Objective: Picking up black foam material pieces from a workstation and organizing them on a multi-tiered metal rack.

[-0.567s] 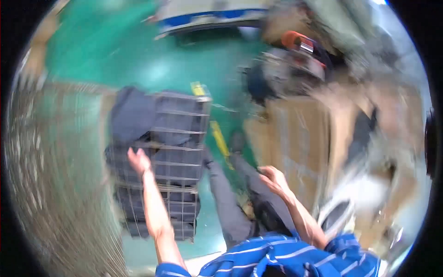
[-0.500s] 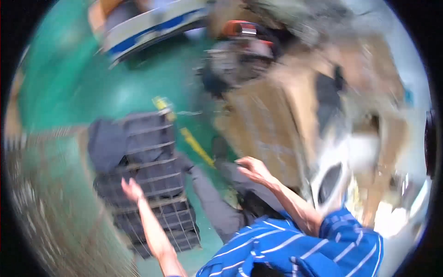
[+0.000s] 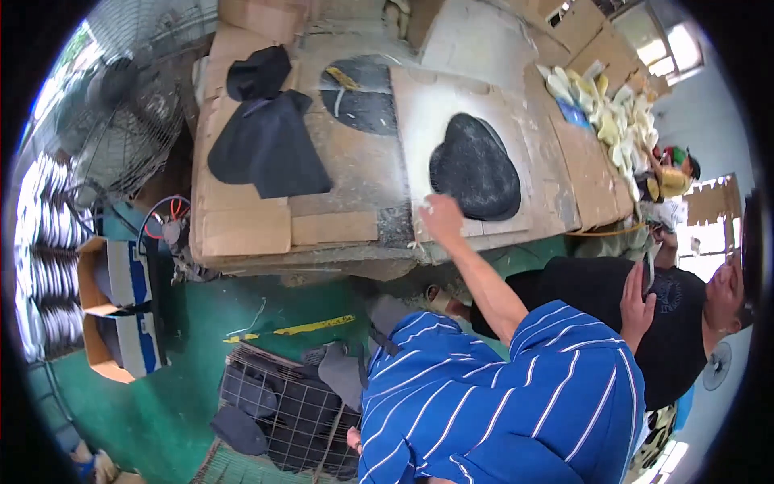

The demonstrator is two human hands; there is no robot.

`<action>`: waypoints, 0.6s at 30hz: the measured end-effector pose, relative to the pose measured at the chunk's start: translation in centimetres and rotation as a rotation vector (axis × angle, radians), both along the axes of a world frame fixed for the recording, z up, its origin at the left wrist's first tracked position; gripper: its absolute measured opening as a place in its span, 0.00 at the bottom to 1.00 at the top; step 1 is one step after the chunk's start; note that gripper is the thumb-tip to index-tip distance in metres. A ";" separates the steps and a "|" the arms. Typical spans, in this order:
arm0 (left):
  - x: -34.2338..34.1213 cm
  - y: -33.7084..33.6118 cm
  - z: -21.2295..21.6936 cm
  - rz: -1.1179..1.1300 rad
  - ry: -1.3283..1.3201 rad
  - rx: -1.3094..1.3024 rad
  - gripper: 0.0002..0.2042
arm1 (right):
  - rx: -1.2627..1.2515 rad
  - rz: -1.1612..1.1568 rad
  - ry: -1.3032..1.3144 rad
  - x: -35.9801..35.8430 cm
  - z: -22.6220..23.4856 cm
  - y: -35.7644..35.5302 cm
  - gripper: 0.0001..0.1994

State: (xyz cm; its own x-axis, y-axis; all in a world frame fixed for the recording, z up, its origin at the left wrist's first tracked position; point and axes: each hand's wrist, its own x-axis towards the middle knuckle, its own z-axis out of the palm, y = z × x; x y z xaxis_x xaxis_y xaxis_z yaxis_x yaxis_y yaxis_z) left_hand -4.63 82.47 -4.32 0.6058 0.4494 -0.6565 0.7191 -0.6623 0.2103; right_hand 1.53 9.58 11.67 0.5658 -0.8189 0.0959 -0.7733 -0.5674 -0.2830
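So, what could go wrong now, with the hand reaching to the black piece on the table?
The right hand stretches far over the table edge toward the black heart-shaped piece, so balance may suffer. The left hand is nearly hidden by the wire crate and could catch on it. Another person stands close; elbows might collide.

1. A cardboard-covered workbench [image 3: 242, 234] fills the upper middle, its top worn, stained and patched with flat brown sheets.
2. Below the workbench lies a green floor [image 3: 145, 403] with a yellow strip [image 3: 310, 326] across it.
3. Left of the workbench stands a large wire-guarded fan [image 3: 121, 121].
4. Lower left of the workbench, open cardboard boxes [image 3: 113, 310] sit on the floor.
5. Far right of the workbench, a bright window [image 3: 673, 44] lets in daylight.
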 end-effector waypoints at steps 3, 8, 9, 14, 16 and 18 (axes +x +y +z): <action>0.5 -5.0 3.2 0.052 0.022 -0.065 0.16 | -0.228 -0.243 0.011 -7.0 -1.7 -9.0 0.15; -0.3 -11.9 5.2 0.231 0.045 -0.233 0.15 | -0.116 -0.150 0.149 -10.0 -2.4 -15.1 0.13; -0.3 -11.7 5.2 0.274 0.042 -0.263 0.14 | -0.096 -0.151 0.140 -9.8 -2.6 -15.7 0.13; 4.7 -12.9 4.6 0.468 -0.062 -0.435 0.17 | 0.291 -0.162 0.158 -12.0 -1.8 -20.3 0.13; 6.4 -13.0 4.8 0.371 -0.106 -0.451 0.18 | 0.423 -0.047 0.224 -11.0 -1.1 -21.9 0.12; 8.3 -15.4 5.3 0.305 -0.146 -0.448 0.21 | 0.365 -0.118 0.178 -10.9 0.3 -24.4 0.11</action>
